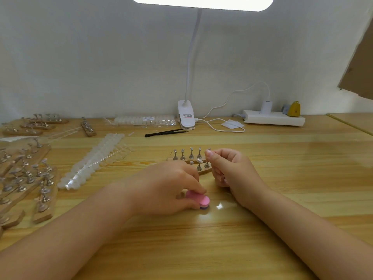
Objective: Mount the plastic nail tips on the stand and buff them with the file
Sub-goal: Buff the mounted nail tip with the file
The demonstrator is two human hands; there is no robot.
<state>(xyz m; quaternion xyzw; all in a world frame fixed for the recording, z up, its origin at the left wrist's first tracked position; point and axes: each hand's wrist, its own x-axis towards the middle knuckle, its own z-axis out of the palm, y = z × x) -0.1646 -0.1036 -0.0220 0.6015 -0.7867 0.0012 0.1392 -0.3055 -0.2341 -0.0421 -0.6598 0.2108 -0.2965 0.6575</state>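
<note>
A wooden stand [203,171] with two rows of small metal holders [191,153] sits mid-table, partly hidden by both hands. A clear nail tip [199,160] rests on a front-row holder. My left hand [169,186] pinches a pink buffing file [198,199] with a purple underside, low over the table in front of the stand. My right hand [228,168] is curled at the stand's right end, thumb and fingers close to the far-right holder; whether it pinches a nail tip is hidden.
Strips of clear nail tips [94,160] lie to the left, beside several more wooden stands [26,174]. Black tweezers [165,132], a bagged pack of tips [144,120], a clip lamp [186,116] with its cable, and a power strip [274,117] line the back.
</note>
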